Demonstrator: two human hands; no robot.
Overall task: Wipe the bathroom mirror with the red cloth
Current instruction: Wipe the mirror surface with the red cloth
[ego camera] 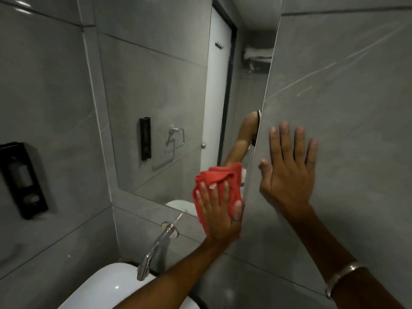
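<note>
The bathroom mirror [160, 90] hangs on the grey tiled wall, tilted in view, and reflects a white door and an arm. My left hand [219, 210] presses the red cloth [214, 177] flat against the mirror's lower right corner, fingers spread over the bunched fabric. Part of the cloth pokes out above and left of the fingers. My right hand [287, 168] rests flat and empty on the grey wall tile just right of the mirror's edge, fingers apart. A metal bracelet [341, 277] circles that wrist.
A chrome wall tap [153, 248] juts out below the mirror over a white basin [107, 288]. A black soap dispenser [22, 179] is mounted on the left wall. The grey tiled side wall [345, 85] stands close on the right.
</note>
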